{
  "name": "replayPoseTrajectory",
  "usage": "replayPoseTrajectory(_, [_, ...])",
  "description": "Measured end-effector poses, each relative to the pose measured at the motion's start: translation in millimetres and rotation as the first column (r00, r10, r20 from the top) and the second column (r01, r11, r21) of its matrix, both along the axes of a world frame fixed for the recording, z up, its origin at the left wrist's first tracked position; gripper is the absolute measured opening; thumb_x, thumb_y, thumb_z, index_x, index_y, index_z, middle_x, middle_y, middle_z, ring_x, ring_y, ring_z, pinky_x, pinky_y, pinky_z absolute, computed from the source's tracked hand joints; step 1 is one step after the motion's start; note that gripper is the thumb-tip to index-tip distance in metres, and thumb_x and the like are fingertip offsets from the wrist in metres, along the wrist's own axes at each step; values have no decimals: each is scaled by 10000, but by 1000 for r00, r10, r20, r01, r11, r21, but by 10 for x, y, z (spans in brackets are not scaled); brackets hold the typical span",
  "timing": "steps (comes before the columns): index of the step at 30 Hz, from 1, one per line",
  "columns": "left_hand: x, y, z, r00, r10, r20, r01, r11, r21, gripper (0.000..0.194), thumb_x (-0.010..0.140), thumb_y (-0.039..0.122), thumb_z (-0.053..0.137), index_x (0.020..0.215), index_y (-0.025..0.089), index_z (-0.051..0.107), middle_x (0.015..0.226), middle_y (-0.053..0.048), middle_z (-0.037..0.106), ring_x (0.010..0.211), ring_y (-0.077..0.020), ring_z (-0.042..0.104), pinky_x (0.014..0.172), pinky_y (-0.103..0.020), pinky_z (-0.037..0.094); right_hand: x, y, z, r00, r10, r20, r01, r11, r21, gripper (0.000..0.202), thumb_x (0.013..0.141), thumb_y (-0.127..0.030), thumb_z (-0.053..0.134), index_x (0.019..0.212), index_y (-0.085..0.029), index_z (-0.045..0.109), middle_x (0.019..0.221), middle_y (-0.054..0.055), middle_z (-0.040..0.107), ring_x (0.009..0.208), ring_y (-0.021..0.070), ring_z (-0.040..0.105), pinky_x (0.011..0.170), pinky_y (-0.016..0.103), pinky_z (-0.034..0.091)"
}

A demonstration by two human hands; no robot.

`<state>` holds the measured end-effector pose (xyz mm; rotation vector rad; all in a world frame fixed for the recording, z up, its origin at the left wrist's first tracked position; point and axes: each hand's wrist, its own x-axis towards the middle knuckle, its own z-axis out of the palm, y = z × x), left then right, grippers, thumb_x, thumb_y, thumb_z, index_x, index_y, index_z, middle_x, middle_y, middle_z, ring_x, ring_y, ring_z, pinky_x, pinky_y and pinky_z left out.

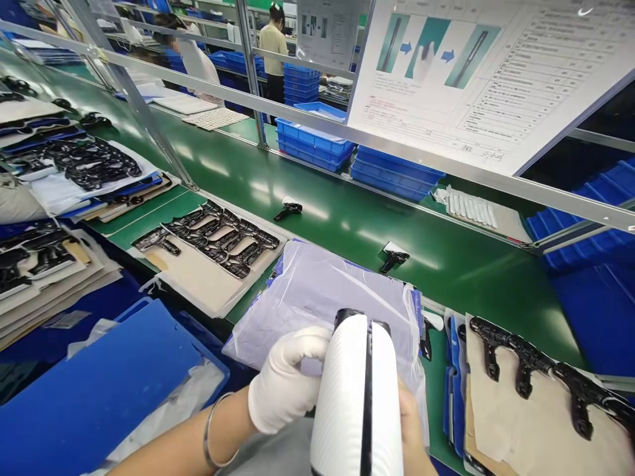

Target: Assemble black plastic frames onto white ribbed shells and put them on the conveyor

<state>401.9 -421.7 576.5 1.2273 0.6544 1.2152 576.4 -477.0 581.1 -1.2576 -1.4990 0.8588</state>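
A white, finely ribbed housing (pixel 342 396) with a black strip down its length is held upright close to the camera. My left hand (pixel 292 380), in a white glove, grips its left side, fingers curled against it. My right hand (pixel 409 420) is at its right side, mostly hidden behind the housing, with only bare skin along the edge showing. Black parts show at the housing's top end. Behind it lies a stack wrapped in translucent plastic (pixel 317 277) on the bench.
Cardboard with black parts (pixel 183 281) lies at left, another with black handles (pixel 516 423) at right. A blue bin lid (pixel 114 390) is front left. Two small parts rest on the green belt (pixel 337 225). A metal rail (pixel 297 112) crosses above; people work beyond.
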Motion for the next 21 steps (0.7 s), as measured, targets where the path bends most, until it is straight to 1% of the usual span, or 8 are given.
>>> replayPoseTrajectory(3, [13, 32, 25, 1000, -3, -29, 5, 999, 53, 353, 642, -4, 822, 838, 284, 762, 898, 7, 739, 781, -177, 671, 724, -315, 536, -35, 6, 80, 997, 46, -61, -43, 998, 43, 294, 982, -266, 486, 1196, -317, 682, 1059, 74, 665, 922, 231, 655, 742, 293, 569])
replayPoseTrajectory(5, [11, 43, 29, 999, -9, -41, 12, 996, 83, 348, 653, -3, 816, 842, 284, 757, 908, 5, 739, 791, -186, 678, 729, -325, 540, -49, 14, 103, 996, 46, -82, -42, 998, 53, 323, 978, -238, 489, 1238, -328, 658, 1067, 70, 656, 911, 224, 648, 752, 293, 571])
replayPoseTrajectory(7, [3, 48, 37, 999, -7, -48, 11, 996, 92, 316, 656, 11, 819, 816, 275, 749, 903, 1, 742, 793, -200, 685, 732, -343, 546, -54, 30, 110, 995, 47, -88, -41, 997, 66, 315, 972, -235, 504, 1225, -328, 666, 1018, 62, 652, 853, 211, 643, 723, 284, 566])
replayPoseTrajectory(10, [-18, 51, 56, 998, 13, -65, -7, 995, 97, 274, 650, 36, 831, 780, 260, 742, 889, -6, 747, 755, -204, 686, 700, -348, 548, -47, 60, 110, 995, 57, -88, -49, 995, 84, 251, 964, -275, 538, 1147, -315, 704, 941, 51, 649, 778, 201, 624, 680, 278, 551])
replayPoseTrajectory(13, [-45, 53, 75, 996, 26, -85, -15, 993, 119, 245, 654, 52, 831, 766, 252, 743, 865, -9, 749, 720, -195, 676, 671, -340, 541, -43, 78, 104, 994, 64, -86, -57, 996, 75, 236, 962, -298, 543, 1129, -310, 709, 975, 53, 656, 784, 203, 622, 686, 284, 543])
replayPoseTrajectory(16, [-64, 57, 84, 995, 41, -89, -31, 993, 116, 209, 674, 74, 821, 766, 245, 744, 861, -16, 754, 712, -197, 670, 652, -338, 533, -55, 79, 89, 995, 62, -84, -56, 996, 68, 261, 956, -261, 537, 1155, -315, 696, 1017, 55, 653, 816, 204, 628, 708, 286, 538])
replayPoseTrajectory(21, [-71, 52, 105, 993, 54, -107, -41, 992, 121, 156, 678, 122, 828, 729, 235, 733, 837, -23, 753, 686, -194, 662, 637, -339, 526, -82, 62, 80, 995, 68, -69, -64, 996, 59, 255, 953, -252, 522, 1113, -305, 712, 926, 46, 624, 770, 193, 611, 676, 282, 540])
